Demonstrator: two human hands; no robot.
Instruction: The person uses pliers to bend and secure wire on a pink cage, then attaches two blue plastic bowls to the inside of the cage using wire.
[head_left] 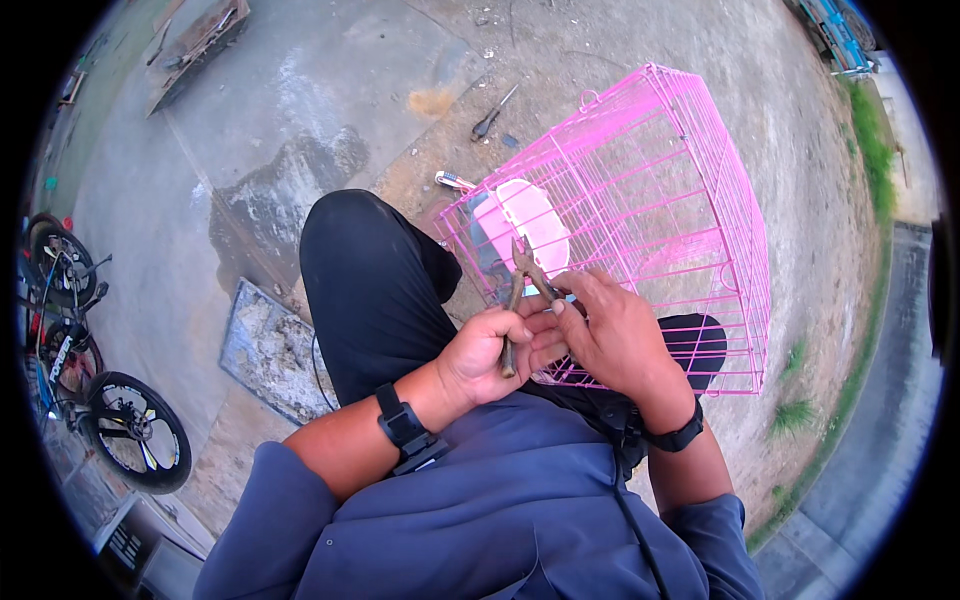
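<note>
Head view: both hands, left hand (490, 350) and right hand (610, 335), grip pliers (522, 290) before pink cage (660, 200); bicycles (90, 370) left.

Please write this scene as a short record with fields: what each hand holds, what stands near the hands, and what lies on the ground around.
Left hand: the left hand grips the handles of rusty metal pliers, jaws pointing up.
Right hand: the right hand touches the pliers near their joint, fingers by the cage wires.
Cage: a pink wire cage stands on the ground before the knees, with a pale pink plastic tray inside.
Ground: a second pair of dark pliers lies on bare concrete beyond the cage.
Left side: a bicycle lies or leans there.
</note>
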